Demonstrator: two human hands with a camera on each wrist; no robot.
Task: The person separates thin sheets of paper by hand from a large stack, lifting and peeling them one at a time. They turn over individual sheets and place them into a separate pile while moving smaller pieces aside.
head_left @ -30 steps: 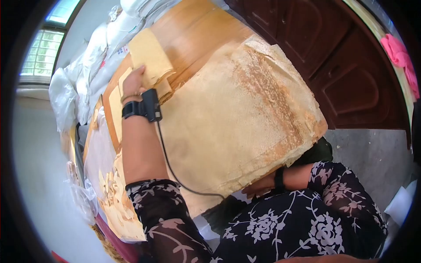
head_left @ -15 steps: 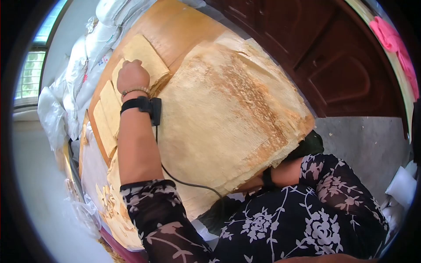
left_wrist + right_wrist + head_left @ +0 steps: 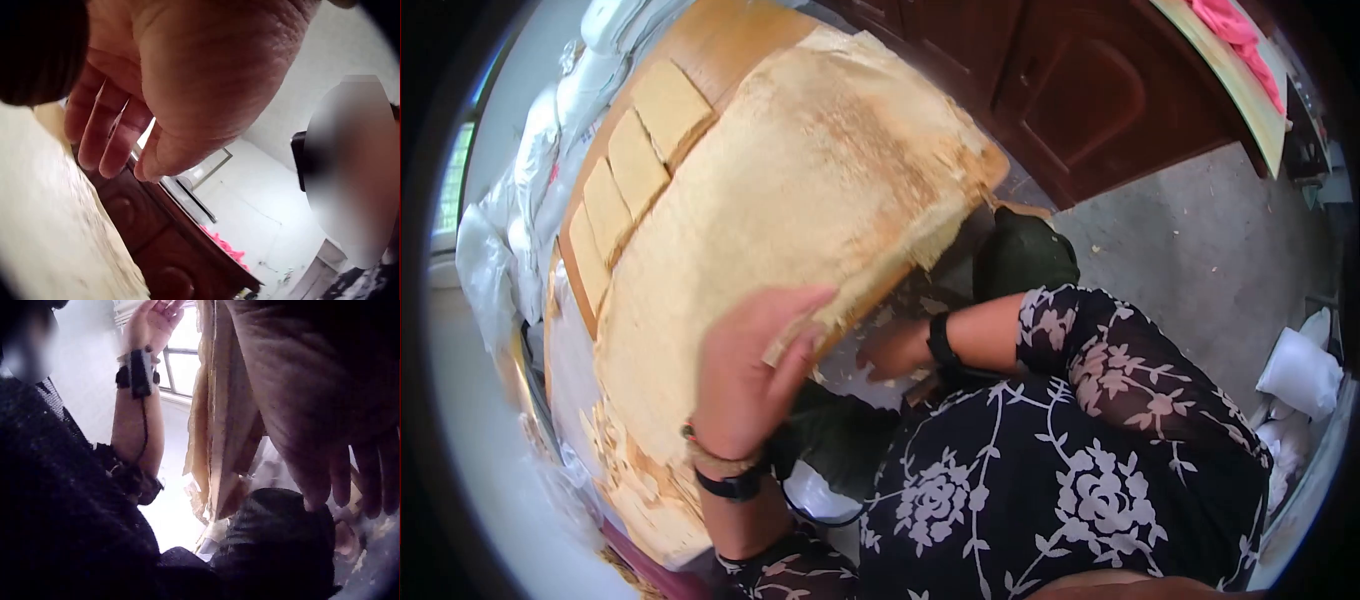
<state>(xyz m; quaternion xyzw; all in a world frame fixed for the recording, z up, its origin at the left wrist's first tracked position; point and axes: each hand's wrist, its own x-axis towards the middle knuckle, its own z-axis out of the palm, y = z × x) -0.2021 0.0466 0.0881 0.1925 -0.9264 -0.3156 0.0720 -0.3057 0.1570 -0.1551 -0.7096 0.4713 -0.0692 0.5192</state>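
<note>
A broad stack of thin, yellowish sheets (image 3: pixel 730 200) with browned patches and ragged edges lies on a wooden board (image 3: pixel 745 35). My left hand (image 3: pixel 750 370) hovers at the near edge of the stack, its fingers extended and holding nothing. In the left wrist view the fingers (image 3: pixel 115 140) hang loosely beside the pale sheets. Below the board's near edge, my right hand (image 3: pixel 895 350) hangs relaxed and empty; the right wrist view shows its fingers (image 3: pixel 372 481) pointing down. Several folded rectangular sheets (image 3: pixel 670 105) lie in a row along the far left side.
White plastic sacks (image 3: pixel 535 160) line the left wall. Torn yellowish scraps (image 3: pixel 640 490) lie at the board's lower left. Dark red cabinet doors (image 3: pixel 1100 90) stand beyond the right side. Dark green cloth over a knee (image 3: pixel 1025 255) sits beneath the stack's edge.
My left hand has let go of a folded sheet at the row and come back to the stack's near edge. My right hand shows more below the board. The head view has shifted right.
</note>
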